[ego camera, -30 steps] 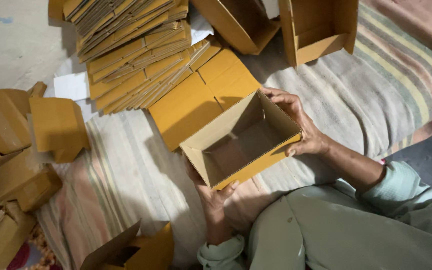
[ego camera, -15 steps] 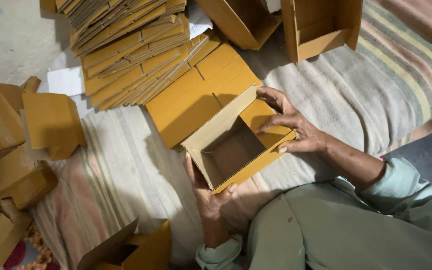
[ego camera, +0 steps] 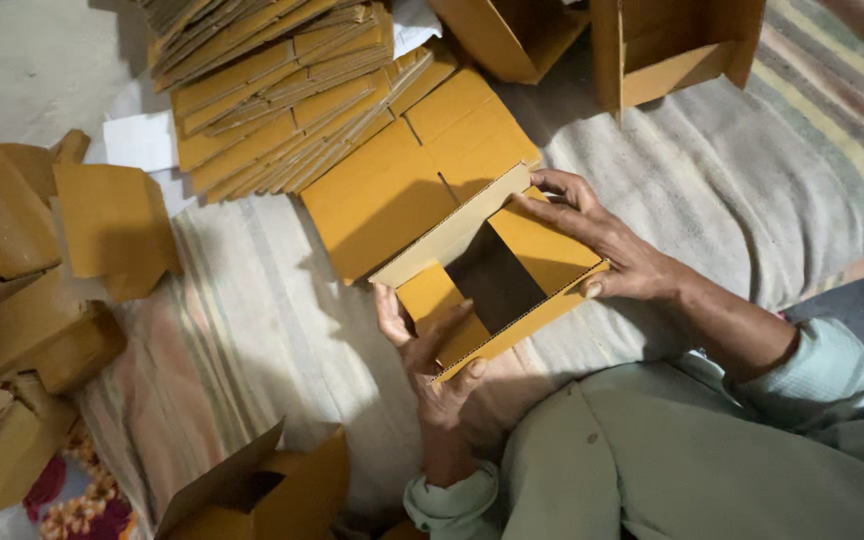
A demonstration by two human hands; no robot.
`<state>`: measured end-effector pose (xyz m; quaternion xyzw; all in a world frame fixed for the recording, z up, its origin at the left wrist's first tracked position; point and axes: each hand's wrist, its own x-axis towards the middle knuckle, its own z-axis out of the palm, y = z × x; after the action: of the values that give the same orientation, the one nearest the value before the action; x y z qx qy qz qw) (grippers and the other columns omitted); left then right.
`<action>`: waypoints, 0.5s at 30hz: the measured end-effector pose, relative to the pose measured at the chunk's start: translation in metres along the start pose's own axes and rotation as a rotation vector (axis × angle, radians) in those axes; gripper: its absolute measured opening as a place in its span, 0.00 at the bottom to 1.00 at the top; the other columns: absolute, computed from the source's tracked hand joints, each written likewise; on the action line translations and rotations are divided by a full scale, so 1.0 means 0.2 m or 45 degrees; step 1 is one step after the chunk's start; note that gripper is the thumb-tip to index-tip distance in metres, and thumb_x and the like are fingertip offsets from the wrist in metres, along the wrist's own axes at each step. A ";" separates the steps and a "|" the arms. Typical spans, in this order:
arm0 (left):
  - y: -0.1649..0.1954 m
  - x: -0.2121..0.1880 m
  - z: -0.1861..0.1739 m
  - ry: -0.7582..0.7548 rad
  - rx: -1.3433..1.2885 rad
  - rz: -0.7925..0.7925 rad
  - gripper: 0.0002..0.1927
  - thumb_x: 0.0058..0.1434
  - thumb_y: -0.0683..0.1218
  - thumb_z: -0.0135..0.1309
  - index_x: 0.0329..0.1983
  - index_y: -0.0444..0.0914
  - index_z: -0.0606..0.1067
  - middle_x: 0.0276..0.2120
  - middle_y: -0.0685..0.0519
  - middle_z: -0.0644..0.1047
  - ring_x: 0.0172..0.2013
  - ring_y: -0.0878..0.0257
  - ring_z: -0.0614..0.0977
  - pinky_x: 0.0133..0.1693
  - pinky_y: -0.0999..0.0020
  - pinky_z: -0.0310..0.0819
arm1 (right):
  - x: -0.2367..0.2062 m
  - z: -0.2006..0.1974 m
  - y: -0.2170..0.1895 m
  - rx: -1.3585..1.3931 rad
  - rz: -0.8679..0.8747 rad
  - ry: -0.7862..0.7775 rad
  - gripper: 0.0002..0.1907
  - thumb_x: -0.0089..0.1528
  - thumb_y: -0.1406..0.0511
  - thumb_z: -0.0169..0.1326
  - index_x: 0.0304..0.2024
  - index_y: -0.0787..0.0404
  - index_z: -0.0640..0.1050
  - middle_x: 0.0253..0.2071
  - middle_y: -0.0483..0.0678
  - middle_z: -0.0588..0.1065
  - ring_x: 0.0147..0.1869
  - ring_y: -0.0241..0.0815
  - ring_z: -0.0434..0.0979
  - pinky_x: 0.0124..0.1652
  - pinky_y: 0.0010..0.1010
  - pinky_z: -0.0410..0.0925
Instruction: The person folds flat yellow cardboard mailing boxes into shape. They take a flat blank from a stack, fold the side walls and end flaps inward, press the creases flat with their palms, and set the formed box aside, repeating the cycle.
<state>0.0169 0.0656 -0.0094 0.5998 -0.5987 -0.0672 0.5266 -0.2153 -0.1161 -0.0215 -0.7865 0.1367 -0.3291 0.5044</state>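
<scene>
Striped cloth [ego camera: 652, 180] underneath, bare just right of the open cardboard box [ego camera: 497, 275]. Box held above it, nothing inside. Left hand [ego camera: 432, 350] clasping the near corner, right hand [ego camera: 602, 235] pinching the far wall. Flat cardboard stack [ego camera: 282, 90] beyond the box; folded boxes [ego camera: 32, 280] heaped well left; more open boxes [ego camera: 672, 45] behind.
</scene>
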 end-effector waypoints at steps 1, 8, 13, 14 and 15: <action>0.00 0.00 -0.01 -0.021 -0.069 -0.017 0.30 0.65 0.70 0.53 0.57 0.46 0.81 0.80 0.39 0.45 0.80 0.46 0.53 0.78 0.51 0.49 | 0.00 0.00 0.00 -0.032 -0.008 0.021 0.57 0.57 0.29 0.44 0.76 0.57 0.62 0.78 0.62 0.49 0.84 0.62 0.44 0.76 0.57 0.46; -0.01 -0.05 0.05 0.194 -0.777 -0.431 0.36 0.71 0.47 0.55 0.77 0.34 0.54 0.74 0.34 0.58 0.73 0.47 0.59 0.75 0.53 0.49 | 0.04 0.05 -0.06 0.416 0.205 0.251 0.31 0.67 0.65 0.54 0.71 0.58 0.62 0.71 0.55 0.59 0.80 0.48 0.56 0.74 0.43 0.55; -0.07 -0.06 0.01 0.109 -0.415 -0.315 0.44 0.68 0.41 0.53 0.81 0.34 0.42 0.75 0.38 0.54 0.76 0.49 0.56 0.75 0.55 0.46 | 0.05 0.02 -0.08 0.269 0.139 0.228 0.37 0.66 0.69 0.52 0.75 0.56 0.53 0.69 0.52 0.60 0.77 0.47 0.59 0.73 0.42 0.56; -0.09 -0.06 0.01 0.077 -0.347 -0.295 0.43 0.69 0.41 0.53 0.81 0.33 0.43 0.75 0.38 0.55 0.76 0.49 0.56 0.75 0.55 0.47 | 0.06 0.01 -0.08 0.162 0.132 0.210 0.34 0.67 0.69 0.51 0.75 0.58 0.56 0.70 0.53 0.60 0.77 0.48 0.59 0.74 0.43 0.56; -0.10 -0.05 0.01 0.104 -0.401 -0.286 0.41 0.70 0.42 0.55 0.80 0.34 0.47 0.74 0.38 0.57 0.75 0.49 0.59 0.75 0.54 0.51 | 0.05 0.00 -0.07 0.056 0.129 0.192 0.31 0.68 0.69 0.50 0.74 0.60 0.60 0.70 0.54 0.60 0.78 0.49 0.59 0.74 0.43 0.56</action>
<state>0.0256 0.0680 -0.0298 0.5754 -0.4881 -0.1939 0.6269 -0.2083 -0.1151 -0.0054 -0.7401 0.2068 -0.3644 0.5260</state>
